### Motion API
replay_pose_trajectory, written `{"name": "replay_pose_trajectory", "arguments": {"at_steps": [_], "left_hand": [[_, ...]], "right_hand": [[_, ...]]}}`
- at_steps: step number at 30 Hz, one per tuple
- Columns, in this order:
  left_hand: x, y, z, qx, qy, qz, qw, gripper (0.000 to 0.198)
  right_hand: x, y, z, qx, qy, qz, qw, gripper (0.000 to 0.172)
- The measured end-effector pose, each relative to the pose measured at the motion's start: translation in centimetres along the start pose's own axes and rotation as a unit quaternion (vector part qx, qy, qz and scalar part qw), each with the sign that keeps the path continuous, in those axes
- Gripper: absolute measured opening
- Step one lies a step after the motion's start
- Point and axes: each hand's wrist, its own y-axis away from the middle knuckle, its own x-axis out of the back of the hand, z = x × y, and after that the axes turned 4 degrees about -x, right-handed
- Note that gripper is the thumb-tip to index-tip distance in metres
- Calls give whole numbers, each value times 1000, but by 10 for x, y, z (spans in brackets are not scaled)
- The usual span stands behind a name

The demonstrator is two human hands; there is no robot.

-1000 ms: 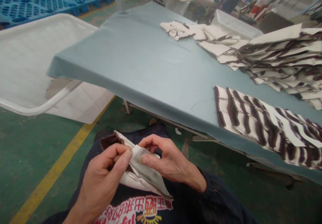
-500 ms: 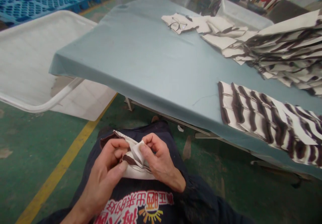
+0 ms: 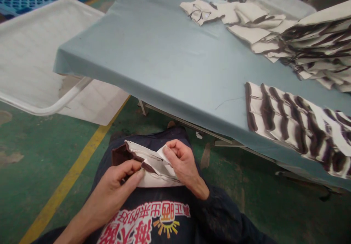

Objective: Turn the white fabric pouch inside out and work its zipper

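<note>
On my lap lies a cream fabric piece [image 3: 153, 171] with a dark brown edge. My left hand [image 3: 117, 185] pinches its near edge between thumb and forefinger. My right hand [image 3: 182, 163] grips a folded white flap of the same piece at its right end. Both hands sit below the front edge of the table covered in blue-grey cloth [image 3: 153, 53].
A row of overlapped cream-and-brown pieces [image 3: 296, 123] lies on the table's right front. A tall loose pile [image 3: 315, 46] sits behind it, and flat cream pieces [image 3: 208, 11] lie at the far side. A white tub [image 3: 33, 53] stands left, a yellow floor line [image 3: 71, 178] beside me.
The piece has been flattened on my lap and its brown end now shows at the left. My right hand has slid rightward along it; the view has tilted down a little.
</note>
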Motion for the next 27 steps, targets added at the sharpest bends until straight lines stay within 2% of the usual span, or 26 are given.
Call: {"name": "replay_pose_trajectory", "arguments": {"at_steps": [5,10,16,19,27], "left_hand": [[5,-14,20,-113,-97,-13,989,31],[10,-19,17,-123,-146,-24,981,34],[11,-22,30,-100,-102,-45,989,37],[10,-24,37,-100,-72,-35,992,37],[10,-22,38,-98,-33,-44,994,36]], "right_hand": [[17,17,-41,9,83,-59,995,32],[15,31,-73,33,140,-98,985,24],[3,27,-78,55,156,-88,982,20],[1,26,-81,65,166,-83,980,16],[-1,28,-86,75,180,-71,978,18]]}}
